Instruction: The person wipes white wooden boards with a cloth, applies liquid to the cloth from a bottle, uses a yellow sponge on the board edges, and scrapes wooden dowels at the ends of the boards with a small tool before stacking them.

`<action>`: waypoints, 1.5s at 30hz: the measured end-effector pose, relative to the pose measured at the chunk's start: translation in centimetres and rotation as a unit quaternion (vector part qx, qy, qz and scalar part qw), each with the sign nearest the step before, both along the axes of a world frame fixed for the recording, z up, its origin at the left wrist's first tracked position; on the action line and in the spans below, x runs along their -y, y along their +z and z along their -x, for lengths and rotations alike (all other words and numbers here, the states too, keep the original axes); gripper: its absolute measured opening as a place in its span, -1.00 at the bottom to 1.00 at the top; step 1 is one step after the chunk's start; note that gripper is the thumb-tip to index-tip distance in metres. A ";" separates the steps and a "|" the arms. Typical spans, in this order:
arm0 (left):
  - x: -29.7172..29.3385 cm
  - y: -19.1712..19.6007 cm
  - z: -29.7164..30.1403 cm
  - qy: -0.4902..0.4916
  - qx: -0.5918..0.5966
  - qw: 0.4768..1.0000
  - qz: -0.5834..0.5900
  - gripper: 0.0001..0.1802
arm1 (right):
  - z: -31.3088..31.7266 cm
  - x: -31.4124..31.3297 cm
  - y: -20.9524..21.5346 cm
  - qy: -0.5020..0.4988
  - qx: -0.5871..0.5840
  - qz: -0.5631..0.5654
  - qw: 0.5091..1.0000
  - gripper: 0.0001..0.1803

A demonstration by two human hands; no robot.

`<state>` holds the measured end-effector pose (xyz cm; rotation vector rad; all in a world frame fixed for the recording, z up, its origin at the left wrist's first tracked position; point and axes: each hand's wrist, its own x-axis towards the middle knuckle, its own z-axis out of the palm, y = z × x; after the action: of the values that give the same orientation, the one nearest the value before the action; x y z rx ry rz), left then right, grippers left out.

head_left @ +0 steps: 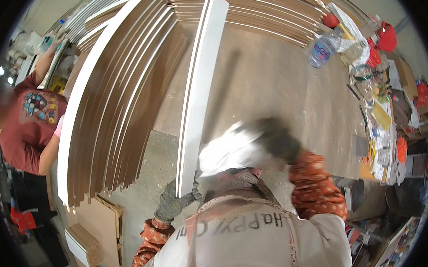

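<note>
A long white board (203, 85) with a grooved edge runs away from me, its far end on a stack of boards. My left hand (171, 203), in a dark grey glove, is closed round its near end. My right hand (278, 140), gloved too and smeared by motion, holds a bunched white cloth (232, 149) just right of the board. Whether the cloth touches the board I cannot tell.
White-edged brown boards (120, 99) stand in rows at the left, and more boards (266, 14) lie at the back. A brown worktable (279, 81) carries a plastic bottle (321, 53) and clutter at the right. A person (34, 123) in a red shirt works at the far left.
</note>
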<state>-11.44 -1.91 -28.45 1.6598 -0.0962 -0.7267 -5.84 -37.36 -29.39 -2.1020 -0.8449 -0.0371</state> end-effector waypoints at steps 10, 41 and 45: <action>-0.2 -10.1 0.1 -0.046 -0.316 0.921 0.224 -0.55 | 13.8 8.9 4.8 -0.503 0.072 -0.139 0.850 -0.60; 8.0 -3.8 4.2 -0.122 -0.189 0.969 0.104 -0.43 | 2.8 2.3 -2.5 -0.114 -0.054 -0.022 0.992 -0.60; 7.2 -3.4 4.0 -0.237 -0.150 0.959 0.029 -0.50 | 1.2 15.0 -2.6 -0.335 0.181 0.291 0.878 -0.28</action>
<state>-15.44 -9.08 -31.87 1.4635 -0.3034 -1.3184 -7.07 -52.37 -32.03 -2.9364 -0.2895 -0.6314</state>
